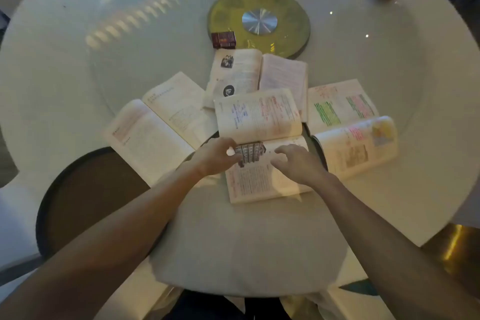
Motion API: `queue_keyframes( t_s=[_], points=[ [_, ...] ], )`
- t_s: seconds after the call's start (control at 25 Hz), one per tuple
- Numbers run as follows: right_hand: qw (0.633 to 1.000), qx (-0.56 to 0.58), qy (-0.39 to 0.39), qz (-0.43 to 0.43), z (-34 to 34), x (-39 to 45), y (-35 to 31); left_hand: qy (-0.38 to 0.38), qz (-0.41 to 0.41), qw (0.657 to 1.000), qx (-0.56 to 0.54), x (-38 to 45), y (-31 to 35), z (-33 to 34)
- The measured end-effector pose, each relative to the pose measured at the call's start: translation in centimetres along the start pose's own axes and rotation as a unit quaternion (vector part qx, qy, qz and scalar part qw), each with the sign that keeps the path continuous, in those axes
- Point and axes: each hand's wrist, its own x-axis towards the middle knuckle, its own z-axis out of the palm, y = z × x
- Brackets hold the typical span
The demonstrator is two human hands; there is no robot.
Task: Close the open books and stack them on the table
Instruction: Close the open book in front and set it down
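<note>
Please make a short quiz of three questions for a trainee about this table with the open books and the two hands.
1. True or false: every book on the table is already closed.
2. How many open books are in view?
3. Both hands are at which book? A) the left book B) the middle book C) the highlighted book

Key: 1. False, all lie open. 2. Four, counting the far book. 3. B: the left hand and right hand rest on its near page.
</note>
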Motion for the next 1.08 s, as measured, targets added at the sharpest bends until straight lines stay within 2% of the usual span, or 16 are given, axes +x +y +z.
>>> queue_keyframes(
  t_s=[0.16, 0.24, 0.4, 0.52, 0.64, 0.8, 0.92, 1.08],
  points=[
    [1.0, 0.01, -0.006, -0.002, 1.9, 0.2, 1.5, 0.014, -0.064, 0.996, -0.058, 0.0, -0.3, 2.9],
    [0.999, 0.012, 0.027, 0.014, 3.0, 0.5, 2.4, 0.039, -0.104, 0.987, -0.112, -0.3, -0.3, 4.0],
    [0.988, 0.001, 0.109, 0.109, 5.4, 1.6, 5.8, 0.084, -0.111, 0.958, -0.249, -0.6, -1.0, 5.5],
    [0.977, 0.065, 0.122, 0.162, 6.2, 1.4, 6.6, 0.048, -0.153, 0.935, -0.316, -0.6, -1.7, 6.2],
    [0.952, 0.183, 0.136, 0.206, 5.8, 0.2, 6.0, 0.025, -0.212, 0.919, -0.331, -0.5, -2.5, 6.6],
    [0.905, 0.337, 0.136, 0.22, 6.7, -1.2, 7.0, 0.045, -0.24, 0.904, -0.352, -1.0, -3.8, 6.3],
    [0.878, 0.409, 0.104, 0.226, 7.3, -2.8, 7.6, 0.039, -0.247, 0.9, -0.357, -2.0, -5.0, 5.7],
    [0.81, 0.526, 0.132, 0.222, 6.3, -4.1, 6.6, 0.043, -0.254, 0.894, -0.365, -2.7, -5.4, 4.3]
  ],
)
